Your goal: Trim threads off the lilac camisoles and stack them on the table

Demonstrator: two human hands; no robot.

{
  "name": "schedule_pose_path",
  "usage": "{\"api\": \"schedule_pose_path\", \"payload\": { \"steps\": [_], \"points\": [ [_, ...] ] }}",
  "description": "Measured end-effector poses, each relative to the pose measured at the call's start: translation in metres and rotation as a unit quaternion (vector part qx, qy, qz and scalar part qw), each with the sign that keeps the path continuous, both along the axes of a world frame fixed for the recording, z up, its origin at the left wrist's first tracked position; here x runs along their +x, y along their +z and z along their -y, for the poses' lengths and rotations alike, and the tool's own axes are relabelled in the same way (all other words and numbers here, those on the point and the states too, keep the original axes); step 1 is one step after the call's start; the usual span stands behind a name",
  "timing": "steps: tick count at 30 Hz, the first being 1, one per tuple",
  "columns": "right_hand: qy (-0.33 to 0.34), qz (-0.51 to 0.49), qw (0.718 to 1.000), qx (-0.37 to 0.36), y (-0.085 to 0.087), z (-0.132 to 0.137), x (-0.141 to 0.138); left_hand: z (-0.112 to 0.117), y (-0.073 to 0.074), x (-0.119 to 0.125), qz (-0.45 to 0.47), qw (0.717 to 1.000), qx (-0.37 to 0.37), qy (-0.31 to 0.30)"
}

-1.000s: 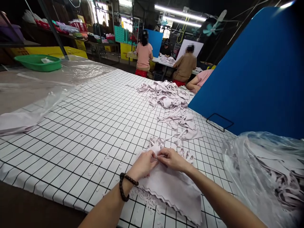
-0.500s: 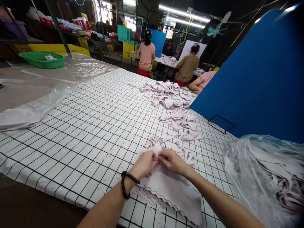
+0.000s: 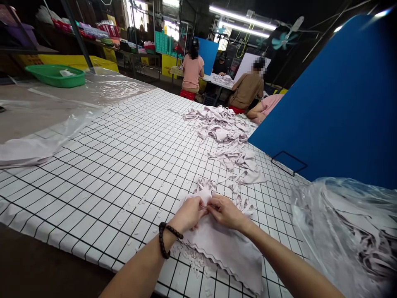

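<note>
On gridded tabletop (image 3: 124,165), left hand (image 3: 189,213) and right hand (image 3: 226,212) pinch fabric piece (image 3: 229,248), seemingly mid-work; fabric pile (image 3: 218,120) done or pending, unclear.

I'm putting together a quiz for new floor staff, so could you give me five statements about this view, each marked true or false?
1. A dark beaded bracelet circles the wrist of the left hand. True.
2. The right hand is reaching into a plastic bag. False: its fingertips are at the pale fabric, close to the left hand's.
3. The fabric under the hands has a wavy edge. True.
4. A green basin stands at the right of the view. False: the green basin is at the far left.
5. Small pale scraps lie on the grid-patterned cloth. True.
</note>
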State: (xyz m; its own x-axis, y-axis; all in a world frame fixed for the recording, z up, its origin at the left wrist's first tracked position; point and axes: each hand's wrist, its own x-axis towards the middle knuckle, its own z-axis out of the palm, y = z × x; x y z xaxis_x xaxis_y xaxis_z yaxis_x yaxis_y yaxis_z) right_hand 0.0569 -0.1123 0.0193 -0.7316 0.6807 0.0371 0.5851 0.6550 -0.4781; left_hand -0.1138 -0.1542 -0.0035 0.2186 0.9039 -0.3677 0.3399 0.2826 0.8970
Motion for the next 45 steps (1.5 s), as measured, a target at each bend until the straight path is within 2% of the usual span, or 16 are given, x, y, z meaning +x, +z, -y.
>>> {"api": "schedule_pose_path", "payload": {
  "steps": [7,11,15,18,19,20,22,25,27,31,34,36,38,40,42,45],
  "points": [
    [0.066,0.124,0.989,0.037,0.017,-0.014,0.002,-0.001,-0.007,0.001,0.015,1.0,-0.011,0.003],
    [0.052,0.09,0.994,0.016,0.027,-0.036,-0.002,-0.001,-0.009,0.001,0.016,1.0,0.002,0.0],
    [-0.089,-0.044,0.995,-0.029,0.018,-0.066,0.0,-0.001,-0.011,0.001,0.015,1.0,-0.001,0.008],
    [-0.2,-0.053,0.972,-0.113,0.005,-0.096,0.027,-0.001,-0.013,0.003,0.012,1.0,-0.006,0.019],
    [-0.278,-0.045,0.953,-0.107,0.002,-0.107,0.041,-0.001,-0.013,0.004,0.01,1.0,-0.006,0.024],
    [-0.389,-0.043,0.918,-0.069,0.0,-0.116,0.057,-0.001,-0.012,0.005,0.009,0.999,-0.007,0.03],
    [-0.51,-0.039,0.859,-0.023,-0.003,-0.133,0.091,-0.001,-0.011,0.007,0.003,0.999,-0.006,0.04],
    [-0.598,-0.038,0.8,-0.026,-0.003,-0.146,0.13,-0.001,-0.009,0.011,0.001,0.999,-0.007,0.052],
    [-0.613,-0.05,0.787,-0.047,-0.001,-0.15,0.144,-0.003,-0.005,0.012,0.018,0.998,-0.018,0.054],
    [-0.59,-0.099,0.799,-0.056,0.01,-0.153,0.147,-0.01,0.009,0.01,0.055,0.996,-0.009,0.071],
    [-0.56,-0.135,0.817,-0.043,0.017,-0.143,0.132,-0.02,0.023,0.009,0.089,0.992,0.034,0.082],
    [-0.501,-0.159,0.85,-0.039,0.016,-0.121,0.113,-0.031,0.03,0.012,0.117,0.989,0.05,0.071],
    [-0.342,-0.181,0.922,-0.029,0.01,-0.088,0.087,-0.048,0.033,0.017,0.125,0.989,0.058,0.054],
    [-0.209,-0.139,0.968,-0.024,0.004,-0.051,0.065,-0.067,0.031,0.024,0.1,0.992,0.072,0.034],
    [-0.129,-0.099,0.986,-0.04,0.002,-0.021,0.054,-0.088,0.026,0.032,0.035,0.995,0.095,0.021],
    [-0.158,-0.11,0.979,-0.072,0.005,-0.005,0.063,-0.112,0.015,0.044,-0.087,0.989,0.123,-0.009]
  ]
}}
